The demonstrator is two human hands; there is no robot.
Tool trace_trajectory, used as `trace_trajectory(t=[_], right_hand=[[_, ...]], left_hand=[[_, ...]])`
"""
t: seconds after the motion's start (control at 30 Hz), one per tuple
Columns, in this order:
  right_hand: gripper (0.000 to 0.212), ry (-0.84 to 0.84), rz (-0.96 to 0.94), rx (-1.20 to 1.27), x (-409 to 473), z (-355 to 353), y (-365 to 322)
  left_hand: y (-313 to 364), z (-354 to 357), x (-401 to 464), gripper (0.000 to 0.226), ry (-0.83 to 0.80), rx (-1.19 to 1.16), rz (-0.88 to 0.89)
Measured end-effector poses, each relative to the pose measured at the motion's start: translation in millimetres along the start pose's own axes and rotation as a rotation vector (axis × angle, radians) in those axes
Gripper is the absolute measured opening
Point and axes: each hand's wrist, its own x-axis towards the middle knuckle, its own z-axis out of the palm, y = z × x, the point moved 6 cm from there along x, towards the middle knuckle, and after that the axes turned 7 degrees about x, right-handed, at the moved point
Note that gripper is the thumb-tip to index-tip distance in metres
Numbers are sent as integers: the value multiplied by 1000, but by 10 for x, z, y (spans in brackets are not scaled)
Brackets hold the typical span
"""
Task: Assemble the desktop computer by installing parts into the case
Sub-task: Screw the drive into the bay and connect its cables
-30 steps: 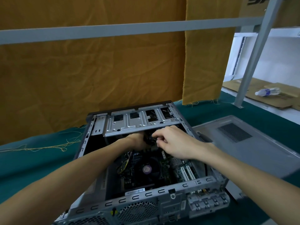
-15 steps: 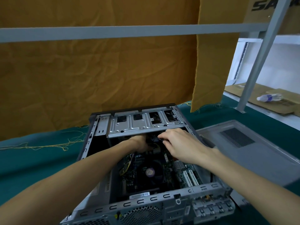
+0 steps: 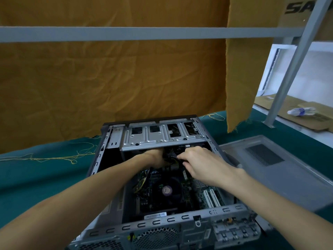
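An open grey computer case (image 3: 162,225) lies on its side on the green cloth. Inside are the motherboard and a black CPU fan (image 3: 166,190). A silver drive cage (image 3: 162,137) spans the far end. Both my hands reach in just under that cage. My left hand (image 3: 155,157) is partly hidden beneath it, fingers curled around a bundle of black cables (image 3: 171,156). My right hand (image 3: 200,164) pinches a black connector on the same bundle with thumb and forefinger. Yellow and black wires (image 3: 139,184) run along the board's left side.
The case's grey side panel (image 3: 270,168) lies flat to the right. An orange cloth (image 3: 108,78) hangs behind, crossed by a grey metal bar (image 3: 126,33). A slanted frame post (image 3: 288,69), cardboard and a plastic bottle (image 3: 301,111) are at far right.
My head has tipped so the case sits lower and nearer centre. Both hands stay under the drive cage; the right hand has shifted slightly deeper onto the cable connector.
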Motion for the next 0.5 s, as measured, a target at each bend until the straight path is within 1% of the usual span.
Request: trace_trajectory(t=[0.1, 0.2, 0.33, 0.5], right_hand=[[26, -6, 4, 2, -9, 11, -2], [27, -8, 3, 12, -7, 15, -10], [27, -20, 2, 27, -21, 9, -17], [25, -61, -1, 12, -54, 21, -33]], left_hand=[[7, 5, 36, 44, -46, 11, 7], [13, 24, 56, 45, -57, 14, 2], [-8, 47, 33, 43, -9, 29, -15], [65, 55, -21, 34, 44, 149, 44]])
